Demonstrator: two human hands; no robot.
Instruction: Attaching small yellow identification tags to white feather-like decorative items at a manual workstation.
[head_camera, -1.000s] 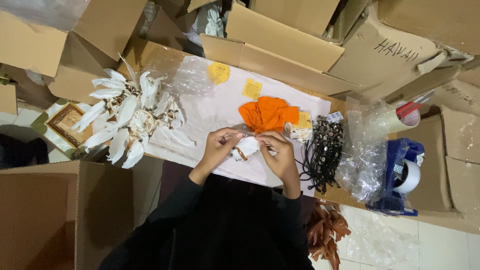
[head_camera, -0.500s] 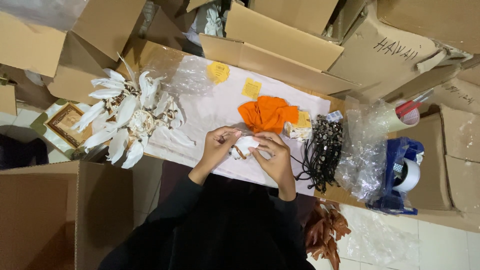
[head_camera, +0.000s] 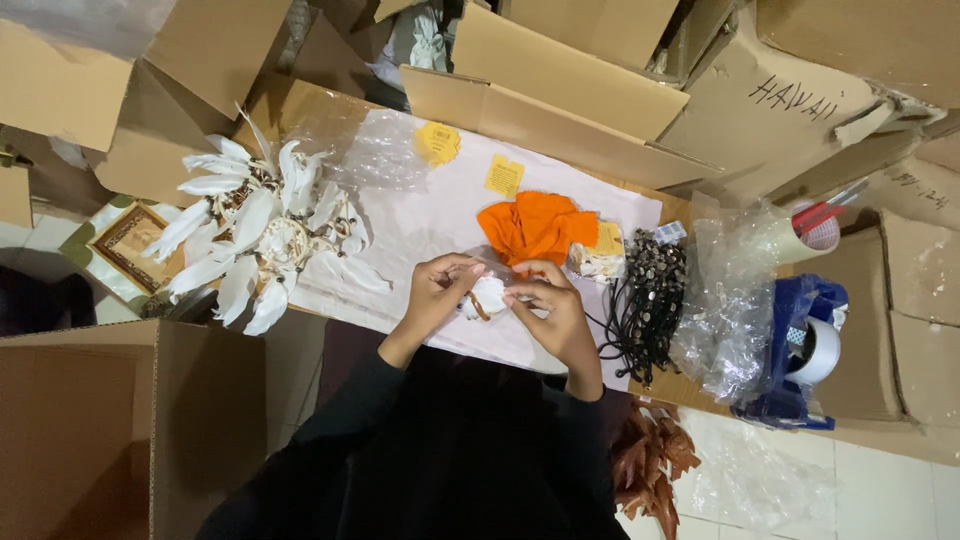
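Note:
Both my hands meet over a white sheet (head_camera: 420, 215) that covers a low work surface. My left hand (head_camera: 440, 288) and my right hand (head_camera: 552, 308) pinch a small white ornament (head_camera: 489, 296) with a thin brown cord between their fingertips. Just beyond them lies a crumpled orange cloth (head_camera: 536, 228). Black sleeves cover both my forearms. A bundle of black cords with small beads (head_camera: 650, 300) lies right of my right hand.
A pile of white feather ornaments (head_camera: 255, 235) lies at the left. Two yellow paper tags (head_camera: 437, 142) sit at the sheet's far edge. Clear plastic bags (head_camera: 730, 300), a blue tape dispenser (head_camera: 800, 350) and tape roll stand at right. Cardboard boxes (head_camera: 80, 420) surround everything.
My hands have stayed over the same spot. The fingers have shifted slightly around the small white ornament.

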